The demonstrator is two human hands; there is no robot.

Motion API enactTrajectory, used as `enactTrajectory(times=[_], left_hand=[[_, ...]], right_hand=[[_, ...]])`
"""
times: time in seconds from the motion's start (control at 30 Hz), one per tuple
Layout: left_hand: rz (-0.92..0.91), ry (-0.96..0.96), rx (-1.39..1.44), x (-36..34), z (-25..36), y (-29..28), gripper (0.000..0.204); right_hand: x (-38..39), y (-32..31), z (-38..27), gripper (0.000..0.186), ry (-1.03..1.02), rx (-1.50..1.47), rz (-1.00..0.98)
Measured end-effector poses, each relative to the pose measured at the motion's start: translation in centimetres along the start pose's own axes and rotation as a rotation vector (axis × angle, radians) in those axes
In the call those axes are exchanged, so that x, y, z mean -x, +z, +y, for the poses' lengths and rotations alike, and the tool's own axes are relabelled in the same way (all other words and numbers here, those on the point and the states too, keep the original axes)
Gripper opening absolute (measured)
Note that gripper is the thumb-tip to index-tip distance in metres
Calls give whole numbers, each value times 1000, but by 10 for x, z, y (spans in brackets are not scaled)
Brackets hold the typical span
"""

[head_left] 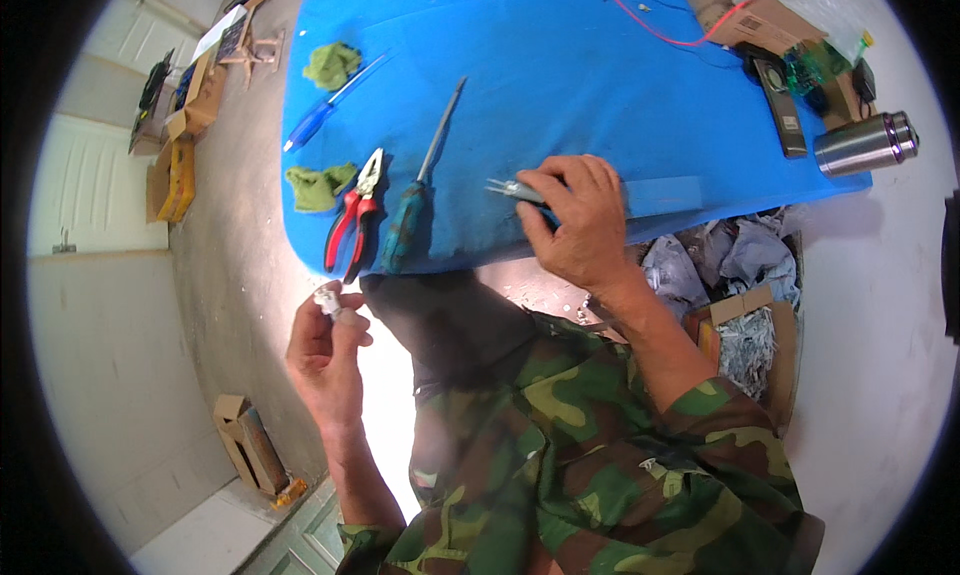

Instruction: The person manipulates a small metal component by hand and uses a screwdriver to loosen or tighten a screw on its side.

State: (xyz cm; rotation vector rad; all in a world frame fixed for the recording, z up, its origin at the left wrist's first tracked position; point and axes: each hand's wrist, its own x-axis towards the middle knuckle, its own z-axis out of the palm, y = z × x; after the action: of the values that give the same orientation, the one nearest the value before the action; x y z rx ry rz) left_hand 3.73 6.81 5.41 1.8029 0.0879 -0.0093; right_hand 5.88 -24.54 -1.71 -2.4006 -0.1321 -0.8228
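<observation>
So nearest the camera, the left hand (325, 360) is off the bench, down by the lap, fingers pinched closed around a small pale part (328, 301) held up at the fingertips. It's too small and washed out by the glare to say what it really is, some little fitting or connector by the look. The right hand (580, 225) is up on the near edge of the blue bench (560, 85), its grip closed over a small tool with a blue handle (520, 193), metal tip poking out to the left; can't tell if it's lifted or just pressed against the cloth. My read: this is mid-job, the part is in hand and the tool is being grabbed, but the two aren't together yet, so the actual work on that part looks not done. Just left of the right hand lie a teal-handled screwdriver (412, 200) and red-handled pliers (352, 215), both untouched, with a green rag (318, 187) beside them. Farther back there's a blue pen (325, 110) and another green rag (331, 65). Over at the far right: a red wire (650, 25), cardboard boxes (760, 20), a green circuit board (808, 67) and a steel flask (865, 143) at the bench's edge.
</observation>
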Motion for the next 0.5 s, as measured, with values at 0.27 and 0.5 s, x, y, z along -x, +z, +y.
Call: enactTrajectory(times=[0.27, 0.5], left_hand=[[-70, 84, 24, -74, -14, -38, 44], [-87, 160, -16, -114, 26, 43, 46]], right_hand=[[7, 18, 4, 22, 32, -62, 109], [9, 21, 6, 21, 19, -61, 202]])
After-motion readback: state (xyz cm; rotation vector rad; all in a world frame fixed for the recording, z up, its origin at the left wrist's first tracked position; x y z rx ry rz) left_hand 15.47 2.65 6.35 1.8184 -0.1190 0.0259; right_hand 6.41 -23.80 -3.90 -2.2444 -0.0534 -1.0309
